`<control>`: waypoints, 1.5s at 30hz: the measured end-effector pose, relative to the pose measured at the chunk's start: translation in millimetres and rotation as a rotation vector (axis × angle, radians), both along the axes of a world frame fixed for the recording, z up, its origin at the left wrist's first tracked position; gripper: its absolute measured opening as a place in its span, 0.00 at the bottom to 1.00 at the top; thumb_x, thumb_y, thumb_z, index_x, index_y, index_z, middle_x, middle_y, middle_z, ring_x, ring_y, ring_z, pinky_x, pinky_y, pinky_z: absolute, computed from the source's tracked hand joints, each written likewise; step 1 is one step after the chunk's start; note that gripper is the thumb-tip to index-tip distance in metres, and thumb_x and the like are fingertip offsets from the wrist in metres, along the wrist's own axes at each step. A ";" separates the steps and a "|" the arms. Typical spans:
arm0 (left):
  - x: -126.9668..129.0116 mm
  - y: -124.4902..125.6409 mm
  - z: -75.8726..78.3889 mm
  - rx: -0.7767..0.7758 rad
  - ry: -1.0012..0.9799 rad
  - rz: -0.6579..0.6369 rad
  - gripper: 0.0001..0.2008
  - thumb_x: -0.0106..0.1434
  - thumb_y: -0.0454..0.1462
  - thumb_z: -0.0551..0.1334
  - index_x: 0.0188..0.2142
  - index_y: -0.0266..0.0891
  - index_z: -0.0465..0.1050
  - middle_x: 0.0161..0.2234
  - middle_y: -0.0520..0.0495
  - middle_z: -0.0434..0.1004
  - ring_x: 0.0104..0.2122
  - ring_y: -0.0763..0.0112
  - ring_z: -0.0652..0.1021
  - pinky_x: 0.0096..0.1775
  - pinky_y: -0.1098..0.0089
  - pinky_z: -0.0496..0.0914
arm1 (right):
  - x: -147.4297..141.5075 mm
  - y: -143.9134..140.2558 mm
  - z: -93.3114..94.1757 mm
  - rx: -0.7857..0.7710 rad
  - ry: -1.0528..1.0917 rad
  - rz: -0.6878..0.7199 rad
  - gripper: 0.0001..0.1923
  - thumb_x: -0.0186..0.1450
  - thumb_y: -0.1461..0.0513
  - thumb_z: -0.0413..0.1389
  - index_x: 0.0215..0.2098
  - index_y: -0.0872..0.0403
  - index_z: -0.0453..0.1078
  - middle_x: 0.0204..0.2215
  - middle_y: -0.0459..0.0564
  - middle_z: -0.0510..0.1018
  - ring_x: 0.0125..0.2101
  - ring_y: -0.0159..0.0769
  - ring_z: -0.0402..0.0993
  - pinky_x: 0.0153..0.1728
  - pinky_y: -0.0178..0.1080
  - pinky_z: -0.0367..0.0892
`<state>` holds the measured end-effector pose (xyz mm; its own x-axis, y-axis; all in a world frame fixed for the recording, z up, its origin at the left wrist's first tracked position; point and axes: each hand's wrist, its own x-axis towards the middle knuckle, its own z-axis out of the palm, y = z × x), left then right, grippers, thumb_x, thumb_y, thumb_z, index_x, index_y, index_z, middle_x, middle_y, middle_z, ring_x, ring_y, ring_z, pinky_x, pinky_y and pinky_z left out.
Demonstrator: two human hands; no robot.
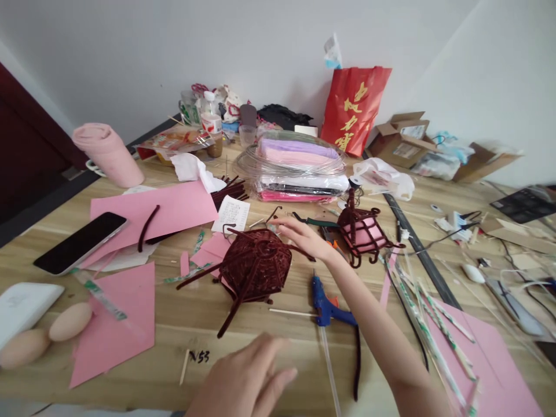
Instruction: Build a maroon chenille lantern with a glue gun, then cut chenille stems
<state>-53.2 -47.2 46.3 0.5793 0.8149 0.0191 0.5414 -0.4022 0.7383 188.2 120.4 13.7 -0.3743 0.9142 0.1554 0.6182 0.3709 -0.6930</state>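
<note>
Head view: cluttered wooden table (278, 301) against white wall; my right hand (304, 236) open over dark-red woven pipe-cleaner basket (254, 269); left hand (245, 379) open, empty, near.

phone (80, 242) | red bag (354, 109) | blue glue gun (326, 304) | pink roll (108, 153)

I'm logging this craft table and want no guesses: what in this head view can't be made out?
- Left hand: blurred and cut off by the bottom edge.
- Right hand: whether its fingertips touch the dark red woven pipe-cleaner basket is unclear.
- Small white handwritten paper note: writing too small to read.
- Far side of the basket: hidden by its own body.
</note>
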 end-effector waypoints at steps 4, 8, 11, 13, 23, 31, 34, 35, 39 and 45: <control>8.1 14.5 -23.2 -0.129 0.118 0.346 0.15 0.69 0.48 0.49 0.44 0.43 0.68 0.34 0.46 0.80 0.30 0.60 0.82 0.33 0.65 0.74 | -12.3 -20.6 5.1 -0.187 0.241 0.082 0.21 0.72 0.50 0.46 0.55 0.48 0.71 0.54 0.48 0.77 0.56 0.37 0.70 0.59 0.40 0.63; -2.1 24.6 -31.9 -0.171 0.039 0.462 0.17 0.68 0.52 0.49 0.40 0.44 0.64 0.34 0.45 0.80 0.32 0.57 0.81 0.35 0.61 0.73 | -14.2 -45.0 1.5 -0.307 0.395 -0.077 0.21 0.68 0.48 0.52 0.52 0.51 0.69 0.50 0.51 0.77 0.50 0.38 0.74 0.54 0.41 0.67; -11.7 31.5 -30.1 -0.194 -0.034 0.500 0.16 0.68 0.51 0.49 0.42 0.43 0.65 0.38 0.44 0.80 0.39 0.56 0.81 0.41 0.61 0.72 | -16.0 -68.3 -3.6 -0.330 0.425 -0.215 0.19 0.66 0.48 0.54 0.48 0.52 0.68 0.45 0.51 0.77 0.44 0.37 0.75 0.47 0.41 0.71; -17.2 38.0 -28.4 -0.180 -0.073 0.504 0.16 0.69 0.51 0.49 0.41 0.43 0.66 0.38 0.45 0.79 0.41 0.57 0.79 0.43 0.61 0.71 | -18.2 -85.4 -5.6 -0.326 0.436 -0.288 0.18 0.66 0.48 0.55 0.46 0.51 0.67 0.42 0.50 0.77 0.43 0.37 0.75 0.46 0.41 0.72; -30.8 67.7 -25.0 -0.094 -0.130 0.477 0.14 0.70 0.49 0.49 0.36 0.44 0.65 0.34 0.51 0.73 0.38 0.63 0.75 0.42 0.65 0.67 | -37.2 -155.6 12.8 -0.222 0.388 -0.391 0.25 0.66 0.52 0.58 0.57 0.48 0.58 0.52 0.55 0.73 0.47 0.40 0.75 0.51 0.47 0.70; -41.2 53.7 -28.0 -0.077 -0.130 0.480 0.15 0.70 0.48 0.50 0.39 0.43 0.68 0.38 0.48 0.76 0.41 0.62 0.76 0.45 0.65 0.67 | -25.6 -160.0 52.4 -0.136 0.331 -0.271 0.17 0.64 0.63 0.57 0.48 0.48 0.58 0.30 0.43 0.76 0.27 0.31 0.74 0.31 0.36 0.72; -47.2 46.3 -30.2 -0.064 -0.111 0.528 0.15 0.70 0.48 0.50 0.41 0.42 0.69 0.41 0.47 0.77 0.43 0.62 0.76 0.47 0.65 0.67 | -6.8 -128.9 103.2 0.102 0.056 -0.301 0.12 0.63 0.64 0.58 0.45 0.50 0.64 0.35 0.48 0.77 0.34 0.36 0.77 0.35 0.38 0.73; -49.1 44.2 -30.2 -0.059 -0.107 0.537 0.15 0.70 0.48 0.50 0.42 0.42 0.69 0.41 0.47 0.77 0.44 0.62 0.76 0.47 0.65 0.67 | -3.7 -114.7 120.0 0.157 -0.092 -0.267 0.09 0.63 0.65 0.57 0.42 0.51 0.66 0.35 0.48 0.77 0.35 0.38 0.77 0.37 0.40 0.73; -54.0 37.5 -27.6 -0.051 -0.105 0.553 0.15 0.70 0.47 0.50 0.42 0.43 0.71 0.41 0.47 0.79 0.45 0.61 0.77 0.47 0.65 0.70 | -15.8 -47.9 158.9 0.363 -0.353 -0.107 0.07 0.66 0.66 0.52 0.37 0.54 0.73 0.41 0.49 0.77 0.48 0.47 0.75 0.50 0.53 0.67; -57.5 25.0 -25.2 -0.026 -0.084 0.541 0.17 0.70 0.43 0.49 0.52 0.46 0.70 0.52 0.47 0.76 0.52 0.60 0.75 0.52 0.63 0.70 | -40.1 13.6 138.6 0.523 -0.303 0.012 0.21 0.71 0.66 0.39 0.55 0.55 0.68 0.59 0.46 0.64 0.64 0.52 0.56 0.57 0.61 0.53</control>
<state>-110.7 -22.2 21.1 0.0744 0.9970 0.0232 0.6044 -0.0636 0.7942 148.1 134.0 152.3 -0.4818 0.7410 0.4678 0.7534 0.6229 -0.2107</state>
